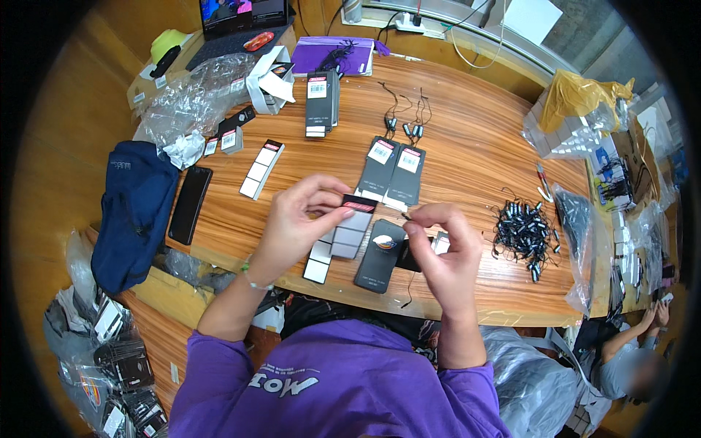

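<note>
Wears a purple shirt [328, 398] and holds both forearms over the near edge of the table [475, 139]. Has a thin black cord [410, 292] lying near this edge, with a dark tag [375, 274] bearing a round emblem flat on the table just beyond and to the left. Keeps a white-panelled tag [317, 269] farther left, partly covered.

Pinches a grey-panelled tag [351, 237], black-topped with a red band, between thumb and fingers of the left hand [303, 212], over the white-panelled one. Presses thumb and forefinger of the right hand [445, 248] narrowly together on a small dark piece [407, 217], too small to make out.

Has a heap of black cords [524, 237] well to the right, and a phone [190, 206] beside a dark blue bag [131, 219] on the left. Has two dark tags [377, 175] with white stickers side by side just beyond the hands, strung with black cords [398, 120] at the far ends. Keeps a stack of dark tags [320, 111] beyond these to the left, then a purple notebook [310, 52], and a laptop [237, 33] in the far left corner.
</note>
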`<action>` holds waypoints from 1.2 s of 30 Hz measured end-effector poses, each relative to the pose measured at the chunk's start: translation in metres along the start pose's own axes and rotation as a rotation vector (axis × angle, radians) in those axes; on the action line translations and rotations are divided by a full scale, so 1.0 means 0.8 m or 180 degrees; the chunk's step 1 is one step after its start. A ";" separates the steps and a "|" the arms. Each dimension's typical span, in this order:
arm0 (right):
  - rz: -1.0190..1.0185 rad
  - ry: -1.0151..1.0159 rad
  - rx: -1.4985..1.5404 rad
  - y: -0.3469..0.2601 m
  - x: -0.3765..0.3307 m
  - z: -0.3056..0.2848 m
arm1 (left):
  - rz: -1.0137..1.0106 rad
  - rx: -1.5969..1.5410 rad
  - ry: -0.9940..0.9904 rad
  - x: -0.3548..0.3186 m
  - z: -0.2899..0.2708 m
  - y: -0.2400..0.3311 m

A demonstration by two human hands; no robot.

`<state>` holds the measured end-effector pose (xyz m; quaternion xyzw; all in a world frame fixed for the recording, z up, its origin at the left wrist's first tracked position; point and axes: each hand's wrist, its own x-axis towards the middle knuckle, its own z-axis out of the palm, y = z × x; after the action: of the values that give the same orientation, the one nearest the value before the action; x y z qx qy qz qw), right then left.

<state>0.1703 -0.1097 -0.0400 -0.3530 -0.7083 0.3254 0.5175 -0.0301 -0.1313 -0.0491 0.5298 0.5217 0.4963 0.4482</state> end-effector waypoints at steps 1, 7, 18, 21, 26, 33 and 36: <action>-0.0102 -0.0003 -0.0153 -0.002 0.000 0.002 | 0.0163 0.0095 -0.0001 0.004 0.010 0.002; -0.0327 0.0291 -0.0396 -0.003 -0.001 -0.001 | 0.0513 0.0120 -0.0154 0.012 0.052 0.012; -0.0258 0.0657 -0.0038 0.011 -0.010 -0.005 | 0.0522 0.0084 -0.0307 0.008 0.069 0.024; -0.0229 0.0683 0.0001 0.010 -0.009 -0.005 | 0.0546 -0.0019 -0.0291 0.009 0.072 0.021; -0.0395 0.0607 -0.0247 0.010 -0.007 -0.007 | 0.0577 -0.0074 -0.0346 0.011 0.074 0.020; -0.0369 0.0653 -0.0281 0.010 -0.006 -0.007 | 0.0914 0.0456 -0.0352 0.009 0.075 0.024; -0.0226 0.0641 -0.0172 0.012 -0.007 -0.010 | 0.1305 0.0764 -0.0303 0.012 0.076 0.024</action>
<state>0.1808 -0.1083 -0.0490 -0.3724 -0.6733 0.2506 0.5876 0.0322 -0.1203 -0.0358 0.6968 0.4368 0.4858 0.2961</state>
